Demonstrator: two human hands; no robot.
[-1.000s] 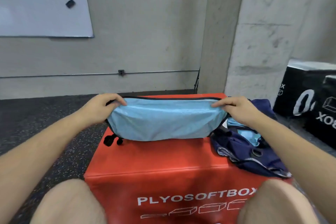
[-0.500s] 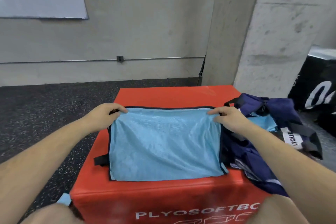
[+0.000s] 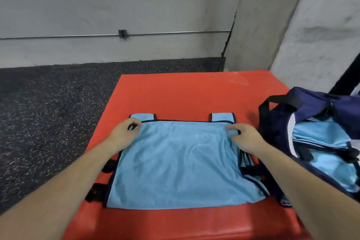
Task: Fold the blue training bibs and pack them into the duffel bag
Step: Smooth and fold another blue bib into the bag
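Right, mid-fold: the bib (image 3: pixel 183 163) lies flat on the red box (image 3: pixel 194 91), its folded edge just short of the two far straps. My left hand (image 3: pixel 124 134) pinches the far-left corner and my right hand (image 3: pixel 245 138) the far-right one, fingers curled on cloth. Next, I reckon, comes a smaller fold, then a carry right into the open bag (image 3: pixel 311 115), where more blue cloth shows.

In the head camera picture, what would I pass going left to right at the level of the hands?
Speckled floor → left hand → blue bib → right hand → navy duffel bag.
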